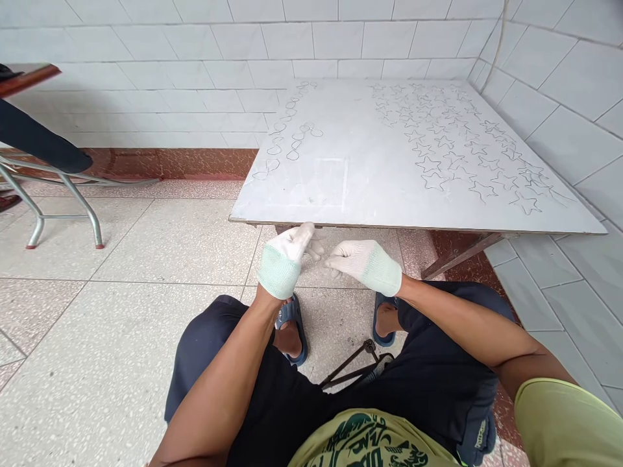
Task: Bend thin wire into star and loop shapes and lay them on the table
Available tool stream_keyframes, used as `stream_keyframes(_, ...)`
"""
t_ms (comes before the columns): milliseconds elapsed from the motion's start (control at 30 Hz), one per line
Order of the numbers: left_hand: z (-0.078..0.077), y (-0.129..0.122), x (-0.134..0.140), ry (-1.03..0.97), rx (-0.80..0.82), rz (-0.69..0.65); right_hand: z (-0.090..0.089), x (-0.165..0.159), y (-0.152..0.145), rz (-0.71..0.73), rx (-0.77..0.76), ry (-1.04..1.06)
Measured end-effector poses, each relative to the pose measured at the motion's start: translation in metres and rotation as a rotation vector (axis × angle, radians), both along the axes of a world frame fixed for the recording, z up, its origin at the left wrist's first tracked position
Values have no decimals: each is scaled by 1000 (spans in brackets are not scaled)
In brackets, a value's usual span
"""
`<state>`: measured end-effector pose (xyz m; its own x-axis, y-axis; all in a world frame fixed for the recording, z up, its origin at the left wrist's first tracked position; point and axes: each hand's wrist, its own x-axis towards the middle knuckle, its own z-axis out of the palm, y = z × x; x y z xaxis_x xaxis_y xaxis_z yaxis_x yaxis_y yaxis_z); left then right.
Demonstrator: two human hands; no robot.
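Observation:
My left hand (291, 250), in a white glove with a mint cuff, is held just below the front edge of the white board (370, 194). Its fingers are partly bent and closed, with the tips toward the other hand. Close by on the right, my right hand (357, 258) wears a matching glove, its thumb and fingers pinched together. Anything between the fingertips is too thin or hidden to make out. On the board's right side lie many thin wire star outlines (442, 139). Along its left side lie several thin wire loops (293, 154), rounded in shape.
Tiled walls (335, 39) border the board at the back and right. A wooden leg (457, 255) slants beneath it. Metal bars (357, 366) stand between my feet. At the left are a metal-legged stool (68, 214), another person's leg (39, 139) and a reddish tabletop corner (34, 76).

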<state>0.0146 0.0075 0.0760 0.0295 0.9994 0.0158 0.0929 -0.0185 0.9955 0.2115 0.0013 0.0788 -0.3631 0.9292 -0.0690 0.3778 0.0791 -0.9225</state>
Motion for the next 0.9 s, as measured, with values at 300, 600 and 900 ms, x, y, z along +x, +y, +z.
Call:
stream_keyframes(300, 8, 2, -5, 51, 14, 54, 3, 4, 7, -79, 1, 79)
stream_keyframes(600, 25, 5, -6, 158, 39, 75, 22, 3, 20, -212, -125, 140)
stream_keyframes(900, 23, 10, 1, 152, -8, -30, 66, 94, 112, -358, -70, -143)
